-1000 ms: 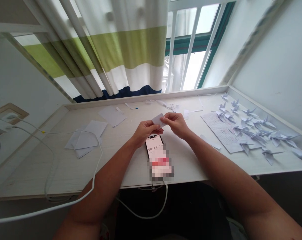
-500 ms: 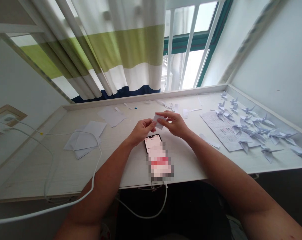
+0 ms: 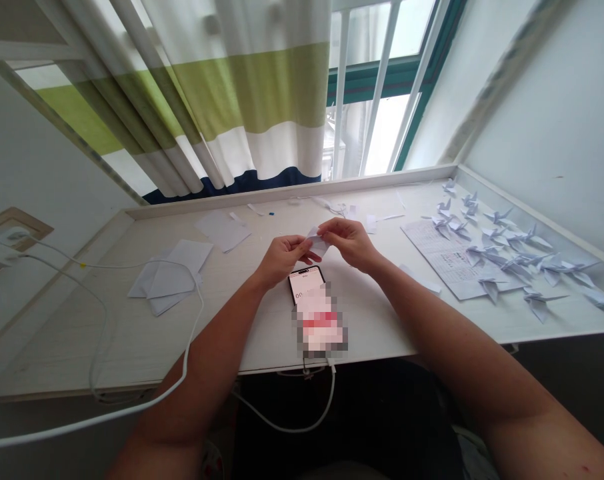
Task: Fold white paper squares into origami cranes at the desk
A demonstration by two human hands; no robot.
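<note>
A small piece of folded white paper (image 3: 319, 247) is held between my two hands, above the middle of the white desk. My left hand (image 3: 288, 257) pinches its left side between thumb and fingers. At its upper right, my right hand (image 3: 349, 239) grips the paper with thumb and fingertips. Just below the hands lies a phone (image 3: 309, 287), its screen lit and partly blurred out, with a cable plugged into its lower end. The paper's exact folds are too small to make out.
Several folded paper cranes (image 3: 522, 257) stand at the right, some on a written sheet (image 3: 445, 257). Loose white papers (image 3: 175, 270) lie at the left, another stack (image 3: 225, 230) behind. A white cable (image 3: 191, 333) runs across the left forearm. Paper scraps (image 3: 371, 223) lie at the back.
My right fingers have shifted to the paper's upper right corner, and the paper has turned slightly. My left fingers have spread a little beneath it.
</note>
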